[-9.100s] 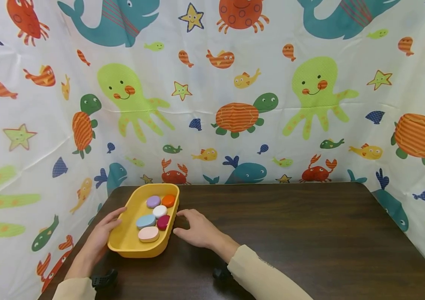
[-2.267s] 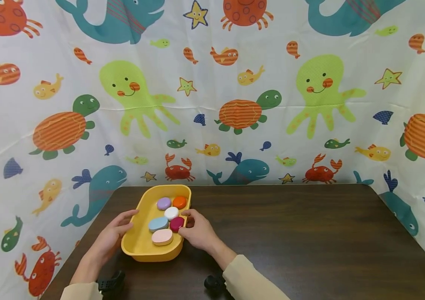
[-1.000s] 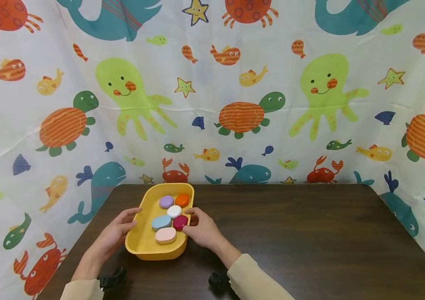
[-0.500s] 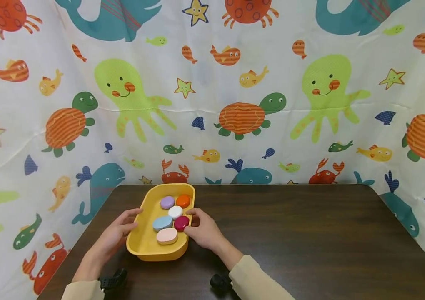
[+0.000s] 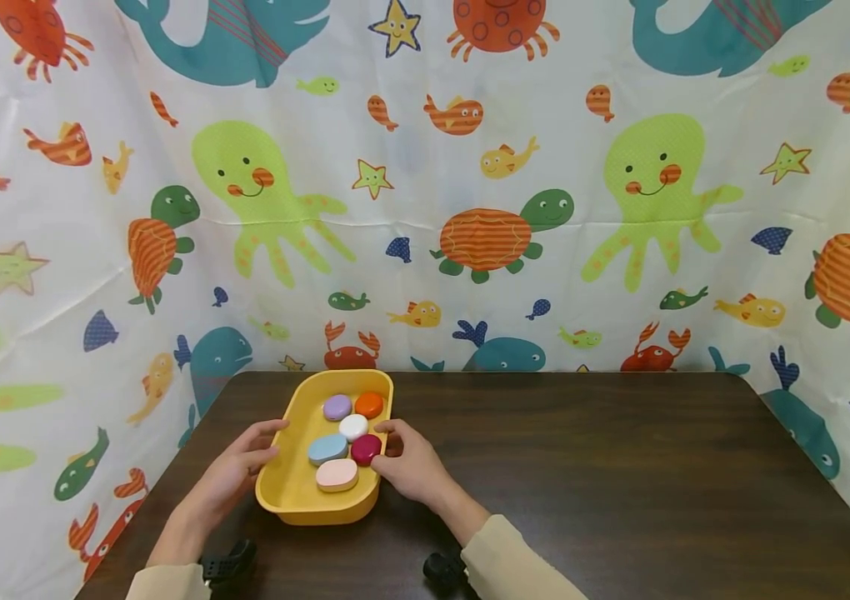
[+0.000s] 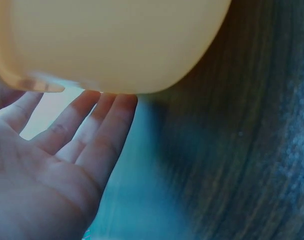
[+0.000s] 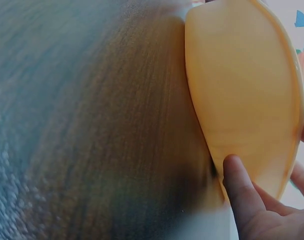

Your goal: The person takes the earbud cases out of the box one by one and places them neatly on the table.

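A yellow oblong tray (image 5: pixel 293 492) stands at the left of the dark table in the head view. Inside lie several smooth rounded pieces: lilac (image 5: pixel 337 407), orange (image 5: pixel 369 405), white (image 5: pixel 353 427), light blue (image 5: pixel 327 448), crimson (image 5: pixel 366 449) and pale pink (image 5: pixel 337 476). My left hand (image 5: pixel 237 465) touches the tray's left side, its fairly straight fingers (image 6: pixel 111 125) meeting the outer wall. On the opposite side, my right hand (image 5: pixel 415 467) holds the rim with bent fingers; a fingertip (image 7: pixel 233 162) lies against the outer wall in the right wrist view.
The dark wooden table (image 5: pixel 582 475) extends to the right of the tray. A white curtain (image 5: pixel 410 167) printed with sea animals hangs behind the table and along its sides. A black wrist device (image 5: pixel 228 562) sits at the left wrist, another black device (image 5: pixel 442 569) at the right.
Compared with the earliest frame, the tray sits slightly further right, and my right fingers have come onto its rim from just beside it. Over the last second the hands and tray hardly move.
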A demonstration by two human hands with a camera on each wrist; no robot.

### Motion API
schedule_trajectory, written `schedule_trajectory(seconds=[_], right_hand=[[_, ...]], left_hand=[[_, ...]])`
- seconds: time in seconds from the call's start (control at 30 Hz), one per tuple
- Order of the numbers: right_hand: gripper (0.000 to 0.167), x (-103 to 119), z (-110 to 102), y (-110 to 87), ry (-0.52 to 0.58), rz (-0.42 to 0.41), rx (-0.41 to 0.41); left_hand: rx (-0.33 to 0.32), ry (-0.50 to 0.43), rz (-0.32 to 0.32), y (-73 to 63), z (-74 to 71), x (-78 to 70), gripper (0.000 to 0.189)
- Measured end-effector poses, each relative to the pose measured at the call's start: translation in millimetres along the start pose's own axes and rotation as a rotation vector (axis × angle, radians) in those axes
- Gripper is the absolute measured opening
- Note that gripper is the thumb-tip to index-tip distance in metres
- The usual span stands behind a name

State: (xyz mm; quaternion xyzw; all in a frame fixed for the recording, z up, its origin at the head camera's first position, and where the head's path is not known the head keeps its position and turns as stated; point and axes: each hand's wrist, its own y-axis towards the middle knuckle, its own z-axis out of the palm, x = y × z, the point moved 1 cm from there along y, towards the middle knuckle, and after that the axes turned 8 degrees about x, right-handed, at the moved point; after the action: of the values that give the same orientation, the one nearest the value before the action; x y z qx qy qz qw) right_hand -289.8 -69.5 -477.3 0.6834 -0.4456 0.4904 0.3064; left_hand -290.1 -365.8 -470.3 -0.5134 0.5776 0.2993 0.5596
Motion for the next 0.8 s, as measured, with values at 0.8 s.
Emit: schedule_trajectory(seconds=[0.8], right_hand=[[0.045,-1.3,-4.6,-1.9,0.009,0.001,-0.002]], left_hand=[[0.001,0.014,-0.007,2.2,3.6,-5.1,0.051]])
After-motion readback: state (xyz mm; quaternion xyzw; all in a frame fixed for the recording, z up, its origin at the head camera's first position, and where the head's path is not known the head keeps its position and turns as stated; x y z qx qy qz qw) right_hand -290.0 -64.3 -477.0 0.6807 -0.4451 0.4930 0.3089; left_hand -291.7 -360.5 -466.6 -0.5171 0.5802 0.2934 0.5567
